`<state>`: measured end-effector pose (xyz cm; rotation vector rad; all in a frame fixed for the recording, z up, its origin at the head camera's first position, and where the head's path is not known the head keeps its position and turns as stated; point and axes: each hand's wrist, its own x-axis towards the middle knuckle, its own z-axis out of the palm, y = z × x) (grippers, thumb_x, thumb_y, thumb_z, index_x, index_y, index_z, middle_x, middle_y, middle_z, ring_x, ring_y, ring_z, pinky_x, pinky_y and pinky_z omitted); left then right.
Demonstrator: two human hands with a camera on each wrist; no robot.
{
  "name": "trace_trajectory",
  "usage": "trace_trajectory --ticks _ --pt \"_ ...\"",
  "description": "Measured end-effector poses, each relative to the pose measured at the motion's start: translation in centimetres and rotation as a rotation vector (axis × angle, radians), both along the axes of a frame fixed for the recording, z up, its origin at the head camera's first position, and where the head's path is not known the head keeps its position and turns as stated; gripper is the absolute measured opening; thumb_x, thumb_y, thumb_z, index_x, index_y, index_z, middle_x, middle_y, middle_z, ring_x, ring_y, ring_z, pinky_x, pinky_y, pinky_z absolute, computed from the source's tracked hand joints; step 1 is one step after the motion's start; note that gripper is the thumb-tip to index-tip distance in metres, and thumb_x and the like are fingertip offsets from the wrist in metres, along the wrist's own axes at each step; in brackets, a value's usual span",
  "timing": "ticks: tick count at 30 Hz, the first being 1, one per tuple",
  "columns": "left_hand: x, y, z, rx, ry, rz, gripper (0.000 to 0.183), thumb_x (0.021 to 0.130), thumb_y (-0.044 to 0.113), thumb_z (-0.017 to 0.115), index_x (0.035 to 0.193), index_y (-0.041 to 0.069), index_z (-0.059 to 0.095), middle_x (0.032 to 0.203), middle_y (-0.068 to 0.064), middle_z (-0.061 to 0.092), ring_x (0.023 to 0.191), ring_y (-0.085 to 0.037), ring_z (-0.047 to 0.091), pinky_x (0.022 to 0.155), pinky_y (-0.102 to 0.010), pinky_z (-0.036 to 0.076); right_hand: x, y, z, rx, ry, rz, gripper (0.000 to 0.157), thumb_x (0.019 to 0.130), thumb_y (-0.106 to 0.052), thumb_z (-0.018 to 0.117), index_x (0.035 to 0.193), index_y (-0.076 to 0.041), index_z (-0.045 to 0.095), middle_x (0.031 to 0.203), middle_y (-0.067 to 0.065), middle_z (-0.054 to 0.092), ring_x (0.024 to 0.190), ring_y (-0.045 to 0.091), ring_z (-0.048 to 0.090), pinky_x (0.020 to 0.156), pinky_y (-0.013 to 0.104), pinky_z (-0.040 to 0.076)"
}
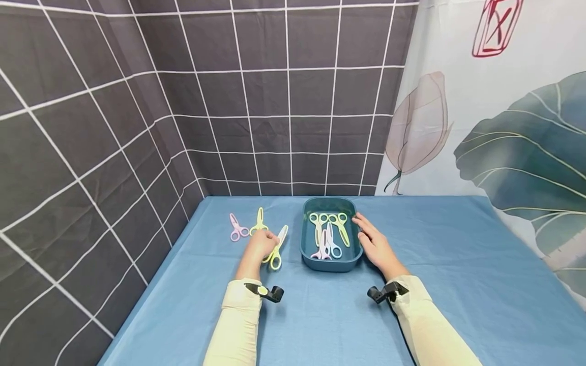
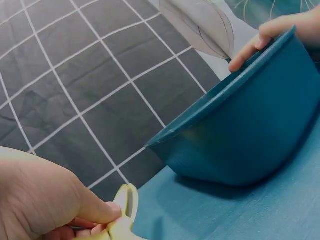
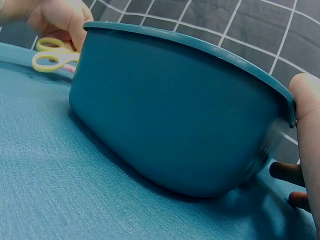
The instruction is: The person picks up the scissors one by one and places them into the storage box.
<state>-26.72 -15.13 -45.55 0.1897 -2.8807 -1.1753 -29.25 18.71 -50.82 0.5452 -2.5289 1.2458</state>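
Yellow-and-white scissors [image 1: 277, 248] are pinched in the left hand's [image 1: 261, 244] closed-together thumb and fingers, left of the teal bin [image 1: 330, 264]. The right hand [image 1: 376, 248], fingers nearly straight, touches its rim. Inside lie more scissors [image 1: 341, 231]; beyond the left hand, a pink pair [image 1: 235, 227].

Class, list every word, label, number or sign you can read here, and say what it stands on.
"X"-like red strokes, framed in red, on the white leaf-print backdrop; whether it is a letter, I cannot tell.
Scissors and teal tray: no readable text.
Wrist cameras: any marking is too small to read.
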Motion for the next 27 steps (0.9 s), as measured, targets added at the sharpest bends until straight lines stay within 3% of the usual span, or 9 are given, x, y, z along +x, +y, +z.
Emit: trace_trajectory --ticks 5,9,13,17,22,27 --pt "-0.3 -0.3 0.1 0.037 0.012 0.004 0.014 0.093 0.009 0.062 0.092 0.000 0.073 0.092 -0.013 0.069 0.081 -0.027 0.062 0.073 -0.035 0.051 0.0 0.0 0.2 -0.002 -0.002 -0.004 0.045 0.105 -0.012 0.046 0.149 -0.010 0.050 0.162 0.010 0.036 0.142 0.036 0.042 0.114 0.057 0.032" --pt "-0.6 -0.5 -0.1 0.112 0.021 0.044 0.014 0.094 0.006 0.060 0.095 -0.004 0.070 0.092 -0.015 0.067 0.083 -0.027 0.061 0.076 -0.036 0.051 -0.1 0.0 0.3 0.001 -0.006 -0.002 0.045 0.105 -0.012 0.046 0.149 -0.010 0.050 0.162 0.009 0.035 0.145 0.036 0.038 0.114 0.057 0.032" --pt "-0.8 -0.7 -0.1 0.316 0.024 0.085 0.022 0.096 0.003 0.059 0.114 -0.007 0.066 0.099 -0.021 0.072 0.083 -0.024 0.065 0.076 -0.032 0.052 0.0 0.0 0.3 0.003 -0.009 -0.004 0.045 0.104 -0.012 0.046 0.149 -0.010 0.050 0.162 0.008 0.035 0.146 0.035 0.036 0.115 0.057 0.031" --pt "-0.6 -0.7 0.2 0.493 -0.014 0.090 0.038 0.098 0.007 0.058 0.135 -0.004 0.058 0.118 -0.024 0.068 0.090 -0.024 0.066 0.079 -0.033 0.052 0.1 0.0 0.2 0.004 -0.006 -0.011 0.045 0.104 -0.012 0.047 0.148 -0.010 0.051 0.162 0.009 0.036 0.144 0.036 0.039 0.114 0.057 0.032" --pt "-0.2 -0.7 0.5 0.483 -0.034 0.024 0.044 0.098 0.011 0.059 0.139 -0.002 0.057 0.133 -0.023 0.062 0.111 -0.030 0.062 0.099 -0.044 0.048 0.2 0.0 0.1 -0.002 -0.003 -0.007 0.044 0.104 -0.011 0.047 0.148 -0.010 0.052 0.162 0.009 0.036 0.146 0.035 0.036 0.115 0.057 0.031" --pt "0.0 -0.3 1.1 0.477 -0.034 0.001 0.045 0.096 0.011 0.058 0.140 0.000 0.056 0.127 -0.021 0.064 0.109 -0.031 0.062 0.098 -0.045 0.048 0.1 0.0 0.2 -0.010 -0.002 -0.006 0.044 0.104 -0.012 0.047 0.147 -0.011 0.052 0.162 0.009 0.036 0.147 0.035 0.035 0.115 0.057 0.031"
